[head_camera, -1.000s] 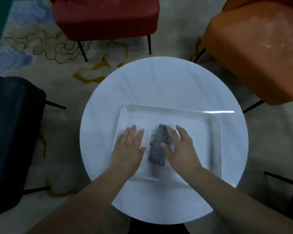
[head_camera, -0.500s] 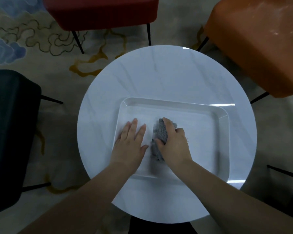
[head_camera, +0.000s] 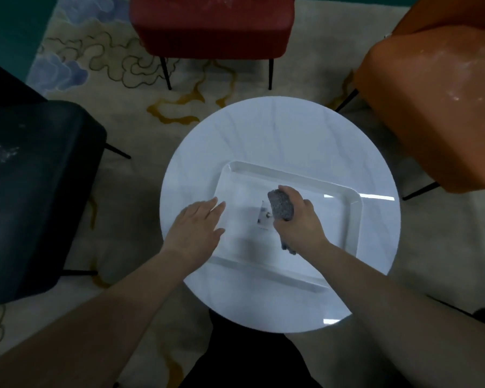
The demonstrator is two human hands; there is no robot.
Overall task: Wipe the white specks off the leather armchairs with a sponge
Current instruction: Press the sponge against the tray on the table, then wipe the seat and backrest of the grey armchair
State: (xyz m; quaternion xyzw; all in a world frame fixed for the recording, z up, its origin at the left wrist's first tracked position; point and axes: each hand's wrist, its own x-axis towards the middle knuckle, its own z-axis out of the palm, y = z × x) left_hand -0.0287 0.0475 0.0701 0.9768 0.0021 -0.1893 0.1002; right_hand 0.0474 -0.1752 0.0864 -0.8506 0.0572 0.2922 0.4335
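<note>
Above the white tray (head_camera: 350, 219), the right hand (head_camera: 300, 228) has its grip curled tight round the grey sponge (head_camera: 282, 207), lifted off the tray floor, with the sponge's lower end hidden behind the palm. Left hand (head_camera: 196, 228) lies flat, fingers straight, across the tray's left rim on the round white counter (head_camera: 263, 135). Around the counter stand a red armchair (head_camera: 213, 23), an orange armchair (head_camera: 437, 102) and a black armchair (head_camera: 31, 186), all cut off by the frame and dusted with faint white specks.
</note>
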